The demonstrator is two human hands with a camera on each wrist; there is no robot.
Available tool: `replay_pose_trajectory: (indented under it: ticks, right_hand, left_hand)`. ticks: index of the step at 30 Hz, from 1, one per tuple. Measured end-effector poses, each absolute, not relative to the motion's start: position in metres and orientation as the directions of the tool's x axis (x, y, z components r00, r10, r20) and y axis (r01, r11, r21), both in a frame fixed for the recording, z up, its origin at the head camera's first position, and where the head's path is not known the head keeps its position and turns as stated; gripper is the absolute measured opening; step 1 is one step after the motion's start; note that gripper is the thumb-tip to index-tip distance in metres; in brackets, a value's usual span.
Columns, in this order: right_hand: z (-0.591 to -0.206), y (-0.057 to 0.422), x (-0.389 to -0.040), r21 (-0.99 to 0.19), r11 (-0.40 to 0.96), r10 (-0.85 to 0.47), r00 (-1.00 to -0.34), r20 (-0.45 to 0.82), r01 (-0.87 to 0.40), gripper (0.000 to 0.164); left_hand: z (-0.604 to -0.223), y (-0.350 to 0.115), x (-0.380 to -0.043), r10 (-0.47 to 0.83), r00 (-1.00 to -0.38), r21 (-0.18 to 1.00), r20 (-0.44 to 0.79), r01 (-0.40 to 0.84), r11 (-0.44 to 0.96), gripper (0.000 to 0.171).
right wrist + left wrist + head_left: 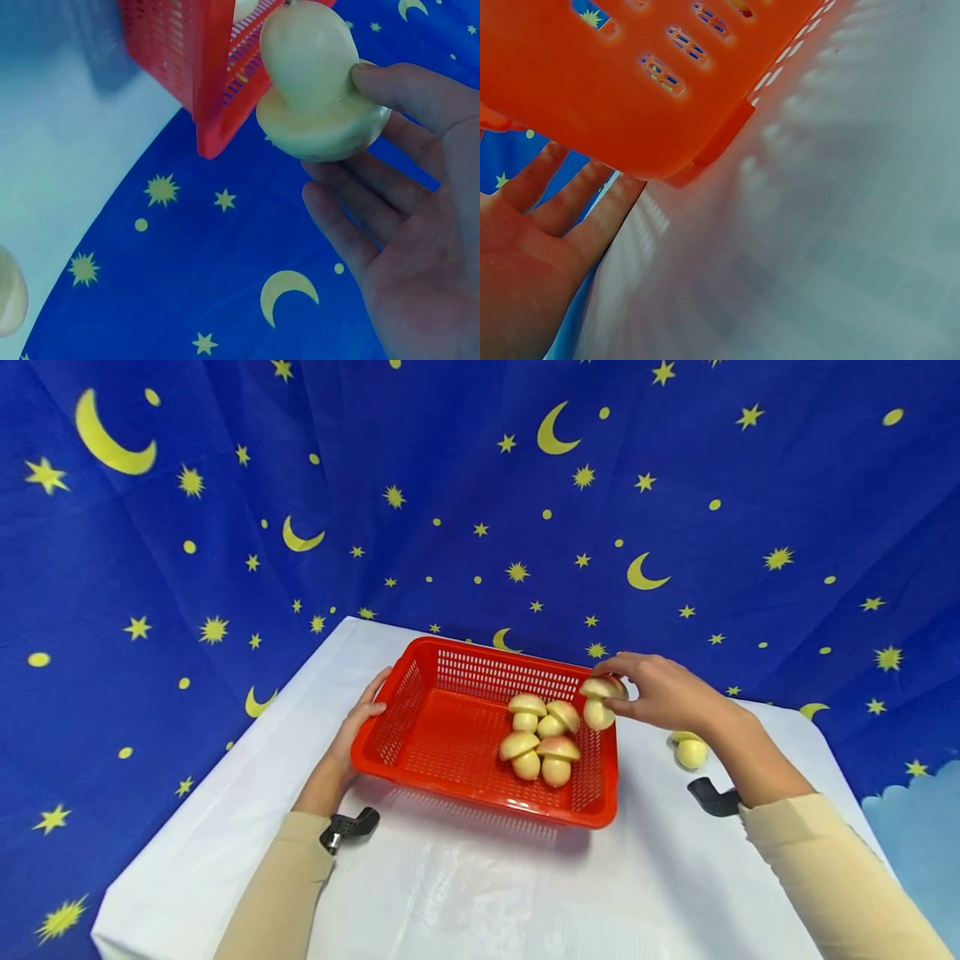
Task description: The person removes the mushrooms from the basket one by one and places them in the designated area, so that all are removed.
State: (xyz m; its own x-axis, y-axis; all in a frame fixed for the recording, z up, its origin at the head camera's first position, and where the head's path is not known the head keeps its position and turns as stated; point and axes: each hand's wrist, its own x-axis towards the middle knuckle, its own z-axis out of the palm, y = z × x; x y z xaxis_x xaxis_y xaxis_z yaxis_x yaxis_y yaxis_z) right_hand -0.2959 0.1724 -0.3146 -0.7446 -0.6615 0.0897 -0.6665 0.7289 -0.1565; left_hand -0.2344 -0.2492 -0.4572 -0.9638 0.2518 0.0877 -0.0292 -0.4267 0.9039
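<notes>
A red plastic basket (450, 789) stands on the white table, with several toy mushrooms (557, 760) grouped in its right half. These have pale yellow stems and caps, some tinged pink. My left hand (352, 727) holds the basket's left end, thumb at the rim and fingers along the outer wall; in the left wrist view the fingers look nearly straight. Over the basket's right rim, my right hand (660, 693) pinches another toy mushroom (598, 713) between thumb and fingers. The right wrist view shows this mushroom (307, 67) stem up in that camera's picture, near the basket's corner.
One more mushroom (691, 752) lies on the white table (465, 893) right of the basket, below the right forearm. A blue cloth (450, 460) with yellow moons and stars hangs behind the table. Black wrist devices (352, 828) sit at both sleeves.
</notes>
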Motion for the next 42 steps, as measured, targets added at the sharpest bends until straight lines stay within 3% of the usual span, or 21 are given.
replay_pose_trajectory:
  ticks: [22,42]
  right_hand:
    - [-0.328,0.209,-0.287,-0.247,0.807,-0.539,-0.84,0.063,-0.536,0.041]
    - [-0.352,0.241,-0.275,-0.292,0.82,-0.512,-0.859,0.01,-0.493,0.037]
  left_hand:
    - [-0.447,-0.247,-0.231,0.25,-0.965,0.897,0.083,-0.037,-0.44,0.056]
    - [-0.452,-0.248,-0.234,0.256,-0.963,0.884,0.08,-0.05,-0.464,0.057]
